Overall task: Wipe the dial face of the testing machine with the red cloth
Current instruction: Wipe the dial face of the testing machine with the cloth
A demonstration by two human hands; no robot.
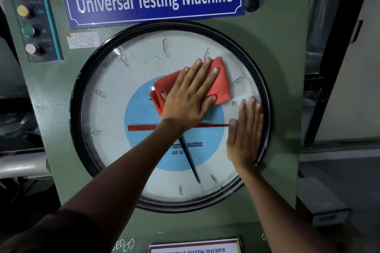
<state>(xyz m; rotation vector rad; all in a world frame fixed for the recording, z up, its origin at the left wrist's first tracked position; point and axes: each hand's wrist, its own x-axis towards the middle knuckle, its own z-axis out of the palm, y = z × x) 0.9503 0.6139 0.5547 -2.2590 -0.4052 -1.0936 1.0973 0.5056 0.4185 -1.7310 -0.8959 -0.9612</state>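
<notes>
The round dial face of the green testing machine fills the middle of the head view, with a black rim, a blue centre disc, a red pointer and a black needle. A folded red cloth lies flat on the glass, above and right of centre. My left hand presses flat on the cloth with fingers spread, pointing up and right. My right hand rests flat on the glass near the right rim, fingers together and pointing up, holding nothing.
A blue "Universal Testing Machine" sign sits above the dial. A control strip with yellow, green and white buttons runs down the upper left. A small black knob is right of the sign. A dark frame stands at the right.
</notes>
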